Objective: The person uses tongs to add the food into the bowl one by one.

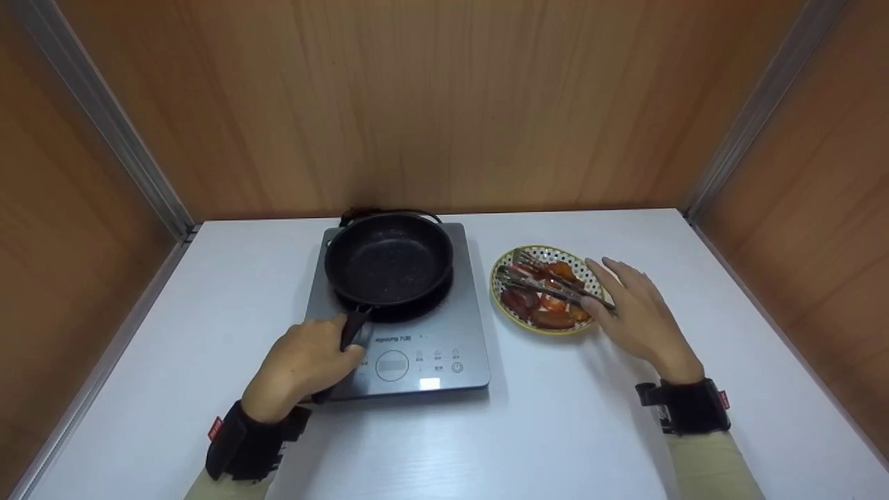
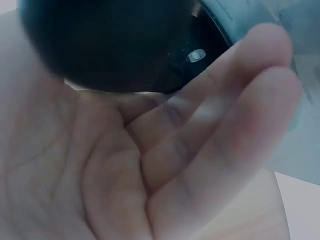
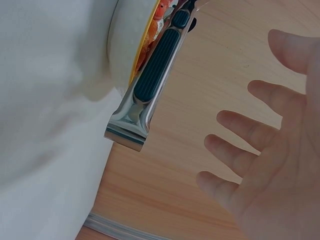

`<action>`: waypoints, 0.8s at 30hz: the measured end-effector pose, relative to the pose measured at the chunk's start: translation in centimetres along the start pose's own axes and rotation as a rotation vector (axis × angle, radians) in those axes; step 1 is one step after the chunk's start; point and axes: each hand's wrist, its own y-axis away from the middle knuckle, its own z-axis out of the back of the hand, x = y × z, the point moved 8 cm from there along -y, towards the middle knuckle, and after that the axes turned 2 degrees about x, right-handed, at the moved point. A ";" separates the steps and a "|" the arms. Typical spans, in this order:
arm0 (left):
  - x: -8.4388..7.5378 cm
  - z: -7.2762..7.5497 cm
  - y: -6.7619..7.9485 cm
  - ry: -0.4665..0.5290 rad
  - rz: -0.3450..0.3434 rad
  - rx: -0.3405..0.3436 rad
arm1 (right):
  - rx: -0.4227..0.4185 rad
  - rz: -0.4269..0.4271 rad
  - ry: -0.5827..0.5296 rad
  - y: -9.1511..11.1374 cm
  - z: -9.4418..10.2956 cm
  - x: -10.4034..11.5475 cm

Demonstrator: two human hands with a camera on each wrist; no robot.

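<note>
My left hand (image 1: 302, 364) holds the black handle (image 1: 355, 328) of a dark frying pan (image 1: 389, 260) over the induction cooktop (image 1: 451, 333). Seen from the left wrist, the fingers (image 2: 215, 145) curl below the dark handle (image 2: 110, 45). To the right, a yellow-rimmed dotted plate (image 1: 510, 316) bears several pieces of food (image 1: 553, 318). Metal tongs (image 1: 538, 283) lie across it, their handle end (image 3: 152, 75) past the plate's edge. Next to that end is my right hand (image 1: 639, 316). In the right wrist view its fingers are spread, apart from the tongs.
The cooktop's touch controls (image 1: 417, 364) face the front, and a black cable (image 1: 358, 214) lies behind the pan. A white table (image 1: 549, 423) carries everything. Wood panels (image 1: 444, 104) close off the back and both sides.
</note>
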 end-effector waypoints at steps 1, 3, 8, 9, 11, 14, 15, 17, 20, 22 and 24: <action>0.2 0.0 0.0 0.010 0.006 0.003 | 0.002 -0.001 0.001 0.0 0.0 0.0; 0.6 0.1 0.0 0.024 0.015 0.007 | 0.006 -0.006 0.003 0.0 -0.1 -0.1; 1.5 0.3 0.0 0.055 0.035 0.014 | 0.033 -0.030 0.000 0.0 -0.4 -0.3; 1.7 0.3 -0.1 0.059 0.039 0.014 | 0.040 -0.035 0.000 0.0 -0.4 -0.3; 2.1 0.4 -0.1 0.075 0.053 0.017 | 0.052 -0.041 -0.001 0.0 -0.5 -0.3; 2.7 0.3 -0.2 0.106 0.074 0.031 | 0.057 -0.043 0.002 -0.1 -0.6 -0.3; 2.9 0.3 -0.2 0.119 0.079 0.038 | 0.057 -0.043 0.004 -0.1 -0.6 -0.3; 3.3 0.1 -0.3 0.135 0.090 0.052 | 0.057 -0.040 0.007 -0.1 -0.6 -0.3; 3.8 -0.2 -0.6 0.132 0.091 0.069 | 0.060 -0.040 0.007 -0.1 -0.6 -0.2; 4.1 -0.2 -0.9 0.104 0.083 0.061 | 0.060 -0.041 0.007 -0.1 -0.6 -0.2; 4.5 -0.2 -1.1 0.080 0.076 0.050 | 0.057 -0.043 0.008 -0.1 -0.7 -0.2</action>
